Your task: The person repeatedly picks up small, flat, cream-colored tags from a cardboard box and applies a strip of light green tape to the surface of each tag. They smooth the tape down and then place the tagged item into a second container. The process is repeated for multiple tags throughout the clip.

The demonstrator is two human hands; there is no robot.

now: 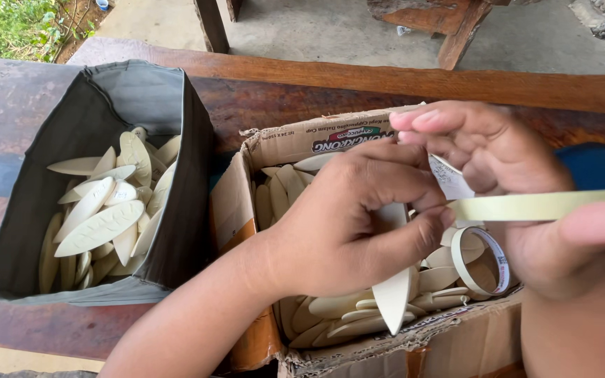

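The left hand (358, 217) is curled shut, thumb and fingers pinching a pale, leaf-shaped wooden piece (392, 297) whose pointed tip hangs down below the palm, over the open brown cardboard box (274, 143) filled with similar pieces. Just beside it, the right hand (519, 189) pinches a strip of cream masking tape (533, 205) between thumb and fingers. The tape roll (483, 260) hangs under that hand, and a dark fabric box (141, 91) of pale leaf-shaped pieces stands well beyond the left hand's far side.

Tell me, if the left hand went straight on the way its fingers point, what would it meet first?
Probably the right hand: the left hand, holding a pale leaf-shaped piece, points right toward it, nearly touching. Depth is unclear.
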